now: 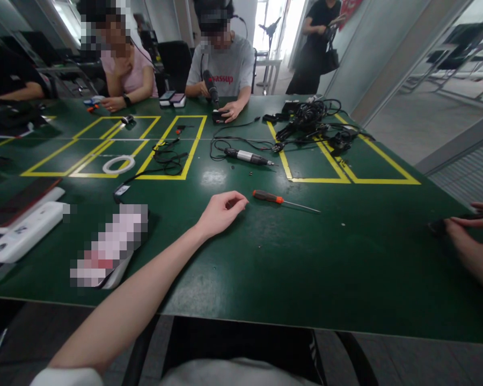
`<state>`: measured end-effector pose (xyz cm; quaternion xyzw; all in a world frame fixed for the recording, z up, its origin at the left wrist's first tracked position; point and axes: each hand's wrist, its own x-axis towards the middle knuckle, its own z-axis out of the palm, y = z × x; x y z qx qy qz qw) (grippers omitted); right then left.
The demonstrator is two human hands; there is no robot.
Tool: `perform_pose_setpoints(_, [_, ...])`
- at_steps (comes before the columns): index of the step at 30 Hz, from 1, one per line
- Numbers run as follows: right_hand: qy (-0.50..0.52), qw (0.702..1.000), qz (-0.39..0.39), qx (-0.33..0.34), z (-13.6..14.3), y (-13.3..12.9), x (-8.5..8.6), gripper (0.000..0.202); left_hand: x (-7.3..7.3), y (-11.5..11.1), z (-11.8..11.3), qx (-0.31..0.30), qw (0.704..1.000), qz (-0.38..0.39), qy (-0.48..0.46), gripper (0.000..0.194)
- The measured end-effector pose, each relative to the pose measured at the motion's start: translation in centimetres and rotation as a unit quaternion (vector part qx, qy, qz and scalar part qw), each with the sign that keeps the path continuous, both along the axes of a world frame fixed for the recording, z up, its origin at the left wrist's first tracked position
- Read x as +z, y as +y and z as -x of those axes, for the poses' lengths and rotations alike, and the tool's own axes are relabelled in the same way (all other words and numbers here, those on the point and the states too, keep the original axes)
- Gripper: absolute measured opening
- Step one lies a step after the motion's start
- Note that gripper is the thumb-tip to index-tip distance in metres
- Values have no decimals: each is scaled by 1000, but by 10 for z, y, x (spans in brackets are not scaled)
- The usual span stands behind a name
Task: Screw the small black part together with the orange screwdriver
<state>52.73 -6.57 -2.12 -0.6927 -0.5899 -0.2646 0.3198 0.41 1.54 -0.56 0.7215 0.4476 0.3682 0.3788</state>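
My left hand (221,212) rests on the counter (298,284) between its near and far edges, fingers curled, thumb and fingertips together. Just beside them lies the screwdriver (269,197), its shaft pointing toward the right edge. Beyond sits a corded pen-shaped tool (245,156); black cables (308,114) heap near the far right corner.
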Motion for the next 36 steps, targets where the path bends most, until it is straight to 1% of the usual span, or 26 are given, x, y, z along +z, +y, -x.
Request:
perform_pose_setpoints(3, [-26,999,-16,23,0,0,-2,18,-1,0,0,-2,1000,1,0,24])
perform_pose_setpoints(7, [-74,995,-38,59,1,-3,-2,24,-2,1,0,-2,1000,1,0,24])
perform_pose_setpoints(11, [-73,993,-45,76,3,-4,-1,19,-2,1,0,-4,1000,1,4,25])
perform_pose_setpoints(14, [-54,995,-38,71,4,-1,-1,18,-2,1,0,-4,1000,0,8,26])
perform_pose_setpoints(18, [3,998,-41,41,7,1,2,18,0,0,0,-6,1000,1,9,26])
perform_pose_setpoints(23, [56,998,-9,8,18,-3,10,22,0,0,0,-2,1000,-1,12,26])
perform_pose_setpoints(25, [55,998,0,-4,21,-4,12,21,0,0,1,-3,1000,0,12,26])
perform_pose_setpoints(30, [42,999,12,-5,25,-4,13,17,1,0,0,-6,1000,1,12,24])
perform_pose_setpoints(36, [38,999,-29,-18,29,0,9,16,-1,1,0,-6,1000,2,17,24])
